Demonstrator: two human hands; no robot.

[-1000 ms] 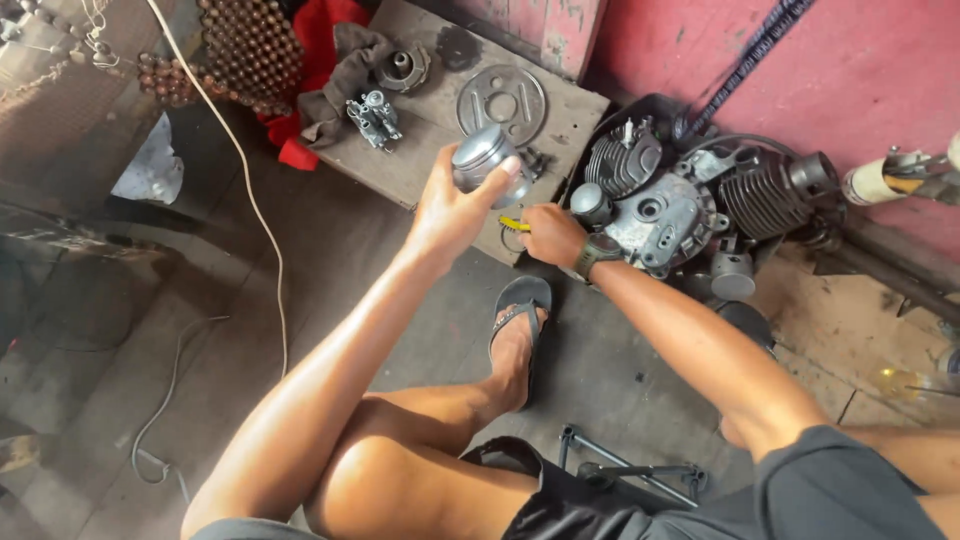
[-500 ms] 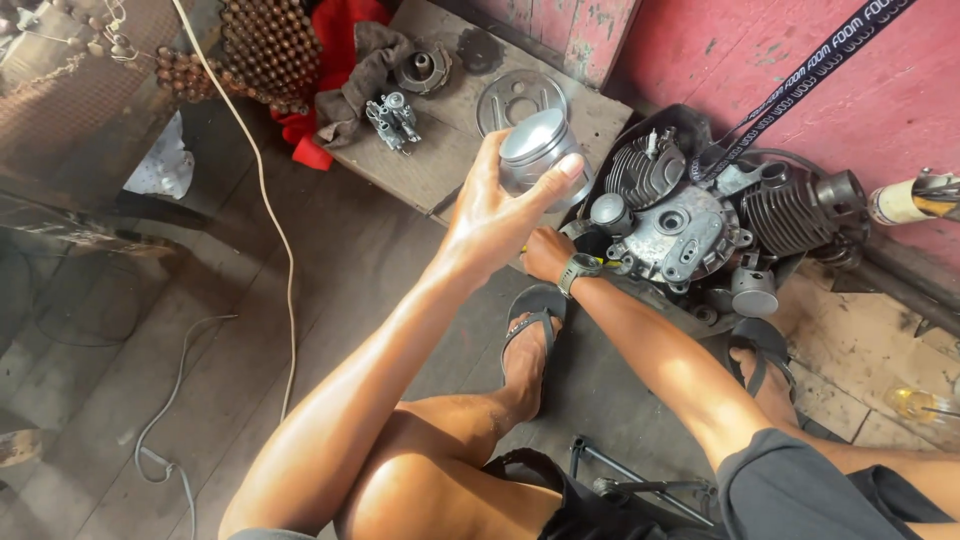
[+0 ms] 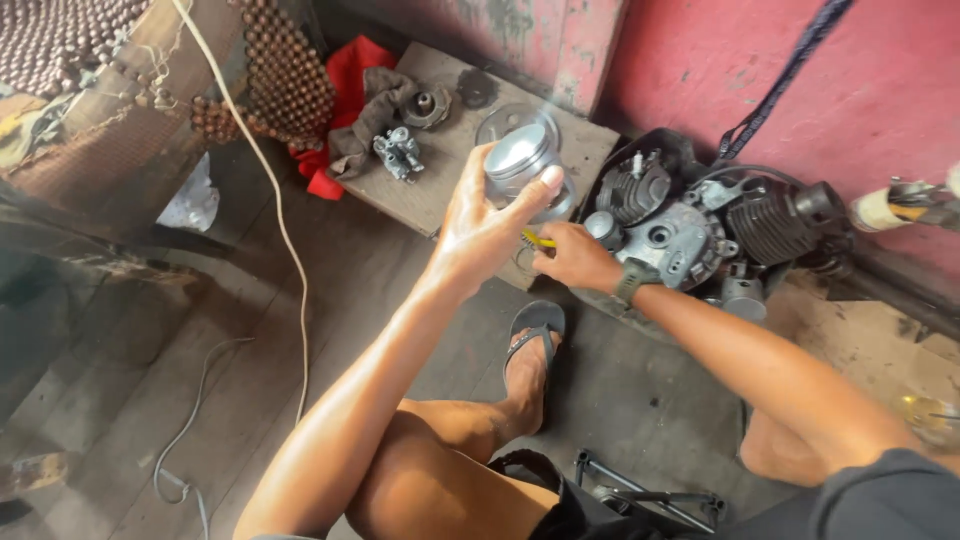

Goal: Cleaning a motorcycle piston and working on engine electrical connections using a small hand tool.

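My left hand point(image 3: 483, 225) grips a shiny metal piston point(image 3: 520, 152), lifted above the wooden board point(image 3: 445, 185), crown facing up toward me. Just right of it, my right hand point(image 3: 572, 256) is closed on a small yellow-handled tool point(image 3: 536, 239), with a watch on its wrist. That hand sits at the near corner of the board, close to the grey engine block point(image 3: 690, 235). What the tool's tip touches is hidden behind my left hand.
On the board lie a small carburettor part point(image 3: 398, 152), a brown rag point(image 3: 368, 122) and a round disc point(image 3: 480, 88). A red cloth point(image 3: 340, 95) lies behind. White cable point(image 3: 285, 250) runs across the floor at left. My sandalled foot point(image 3: 532, 350) rests below the board.
My left hand has raised the piston higher and turned it. The right hand has stayed by the board's corner with the yellow tool. The camera has moved closer.
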